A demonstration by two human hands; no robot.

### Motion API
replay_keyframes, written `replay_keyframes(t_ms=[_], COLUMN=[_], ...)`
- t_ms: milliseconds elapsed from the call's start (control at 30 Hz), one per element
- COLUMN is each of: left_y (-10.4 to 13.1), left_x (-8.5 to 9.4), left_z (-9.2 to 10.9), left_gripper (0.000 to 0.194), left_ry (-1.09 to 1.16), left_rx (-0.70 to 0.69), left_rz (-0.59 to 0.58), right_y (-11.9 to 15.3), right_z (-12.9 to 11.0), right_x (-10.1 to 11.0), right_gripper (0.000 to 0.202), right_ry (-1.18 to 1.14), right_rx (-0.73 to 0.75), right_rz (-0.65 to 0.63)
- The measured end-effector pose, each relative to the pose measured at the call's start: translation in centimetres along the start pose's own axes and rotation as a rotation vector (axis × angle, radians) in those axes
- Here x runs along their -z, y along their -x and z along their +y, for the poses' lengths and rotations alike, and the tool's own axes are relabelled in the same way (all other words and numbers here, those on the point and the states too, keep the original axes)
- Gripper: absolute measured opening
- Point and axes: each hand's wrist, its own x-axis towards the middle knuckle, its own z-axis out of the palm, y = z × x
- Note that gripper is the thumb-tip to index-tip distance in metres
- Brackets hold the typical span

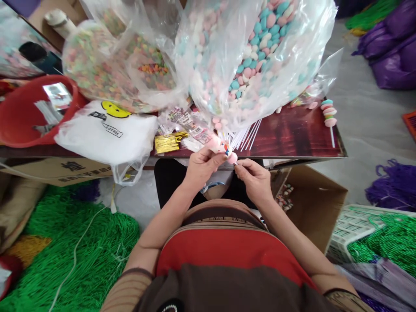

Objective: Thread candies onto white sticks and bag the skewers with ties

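My left hand (202, 168) is closed around a marshmallow skewer (224, 148), thumb on top, just over the table's front edge. The skewer slants from upper left to lower right, with a round pink piece at its lower end. A clear printed wrapper (203, 135) with a barcode lies at its upper end; whether it encloses the candy I cannot tell. My right hand (255, 178) pinches at the lower end, where the stick comes out; its fingertips hide most of the stick. White sticks (248, 136) fan out on the table behind, and gold twist ties (169, 142) lie to the left.
Large clear bags of pastel marshmallows (260, 56) and smaller candies (107, 65) fill the table's back. A red basin (19, 117) and white bag (107, 134) stand left. A finished-looking skewer (329, 113) lies right. An open cardboard box (312, 203) sits below.
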Motion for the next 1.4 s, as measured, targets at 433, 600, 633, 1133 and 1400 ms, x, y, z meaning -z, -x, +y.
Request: replay_keyframes(t_ms=[433, 600, 633, 1133, 1400], left_y=[-0.4, 0.3, 0.5, -0.3, 0.3], left_x=[-1.8, -3.0, -3.0, -1.3, -0.4], left_z=[2.7, -0.1, -0.6, 1.5, 0.5], left_gripper=[0.044, 0.039, 0.038, 0.044, 0.063], left_ry=[0.182, 0.264, 0.250, 0.168, 0.150], left_rx=[-0.182, -0.102, -0.089, -0.135, -0.104], left_rz=[0.083, 0.018, -0.001, 0.089, -0.127], right_y=[1.1, 1.4, 1.4, 1.3, 1.1], right_z=[-0.4, 0.1, 0.2, -0.7, -0.7], right_x=[-1.7, -2.3, -2.4, -2.9, -3.2], right_gripper=[0.020, 0.024, 0.027, 0.027, 0.041], right_ry=[0.084, 0.015, -0.042, 0.015, -0.208], right_rx=[0.057, 0.019, -0.008, -0.018, -0.157], right_rz=[-0.101, -0.072, -0.072, -0.162, -0.201])
